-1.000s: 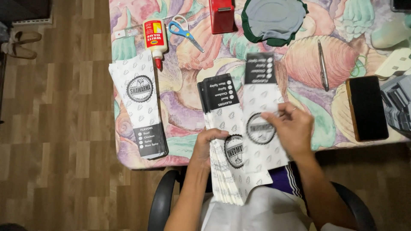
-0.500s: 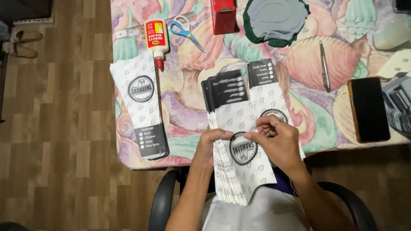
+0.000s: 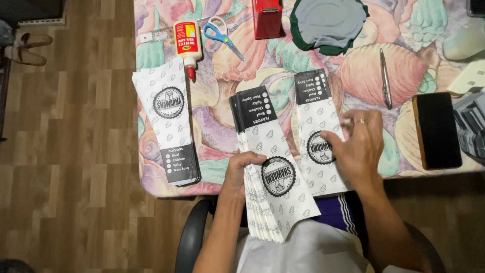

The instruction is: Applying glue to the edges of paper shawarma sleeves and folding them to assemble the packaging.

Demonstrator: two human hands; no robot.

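The left hand has its fingers curled shut on a stack of paper bags, with the thumb on top and the other fingers hidden under it. The stack is white with a black end and a round black stamp, and it hangs off the near edge of the table over the person's lap. I cannot count the bags in it, but many thin edges show along its left side. The right hand lies flat on one single paper bag just to the right of the stack. Its fingers are spread a little and press down on the bag, not gripping it. A ring sits on one finger. A second pile of the same bags lies at the left edge of the table, well apart from both hands. Farther back there is one glue bottle, one pair of blue scissors, one red box and one grey and green cloth. To the right there is one pen and one black phone.
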